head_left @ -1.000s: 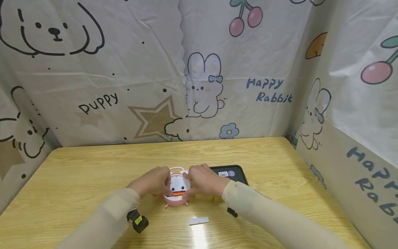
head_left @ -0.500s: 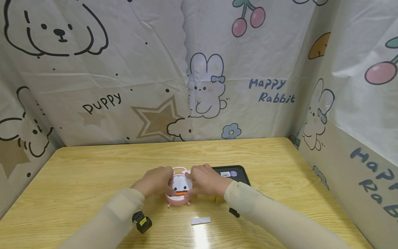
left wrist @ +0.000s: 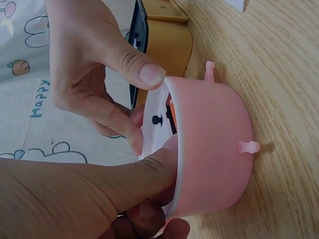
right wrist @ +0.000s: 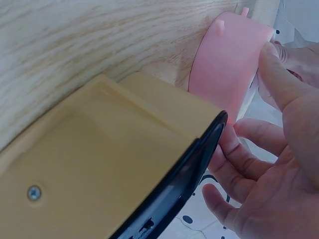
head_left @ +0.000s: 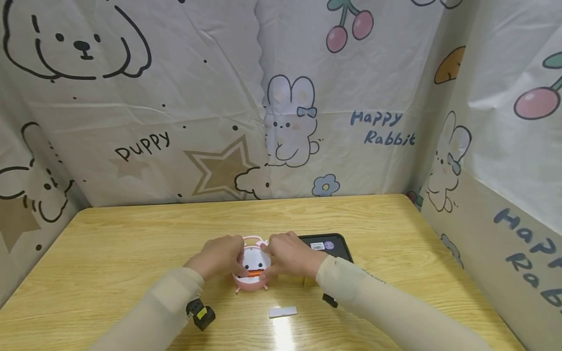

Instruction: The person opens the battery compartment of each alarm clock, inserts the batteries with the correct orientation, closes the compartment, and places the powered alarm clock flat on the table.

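Note:
A pink alarm clock (head_left: 250,283) lies on its front with its white back upward and its small feet toward the person. In the open slot of its back sits an orange battery (head_left: 254,274). My left hand (head_left: 221,254) grips the clock's left side, its thumb reaching in at the slot in the left wrist view. On the other side my right hand (head_left: 287,252) holds the clock, thumb near the slot's right end and fingers curled by the rim. The thumbs partly hide the battery. A small white strip, like a battery cover (head_left: 283,312), lies in front of the clock.
Right of the clock, close behind my right hand, stands a yellow-brown device with a black panel (head_left: 338,246); its side (right wrist: 99,164) bears a screw. A wooden table (head_left: 131,243) carries everything, with printed cloth (head_left: 197,97) hanging behind and beside it.
The hands and clock keep nearly the same pose. The head view shifts slightly; both thumbs stay at the battery slot.

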